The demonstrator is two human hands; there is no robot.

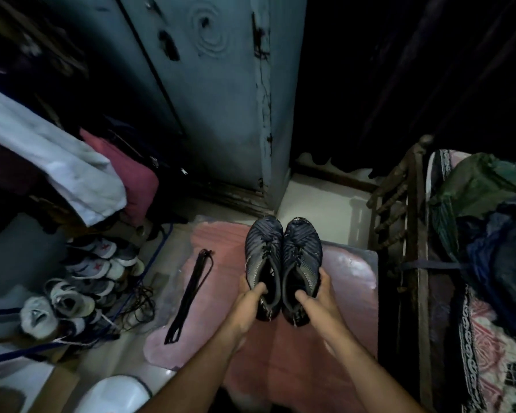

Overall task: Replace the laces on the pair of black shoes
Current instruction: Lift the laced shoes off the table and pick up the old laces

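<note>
While both shoes hang side by side, toes toward twelve o'clock, gripping each at the heel end: left hand curled round the left shoe, thumb hooked into its opening; right hand likewise wrapped round the right shoe, thumb inside the collar. Neither hand open, neither free. Held level and touching, most likely so the pair can be set down together on the pink mat beneath, tongues up and eyelets within reach. Old laces seemingly threaded yet across both tongues, though too dark to tell how tightly.

At nine o'clock from the pair, lying on the mat's left part: a bundle of black laces, folded long and straight, apparently the replacements, well apart from the shoes and untouched. Reaching them calls for freeing one hand first.

Further toward nine, a heap of grey and white sneakers on a rack, with loose dark cords tangled beside it. At ten o'clock, hanging clothes, white and pink. At twelve, a worn blue cupboard. At three, a wooden bed frame piled with patterned bedding. At seven, a white rounded object, only partly seen. Tight quarters: cupboard ahead and bed frame to the right leave only the mat for working. Dim light apt to make eyelets hard to find.
</note>
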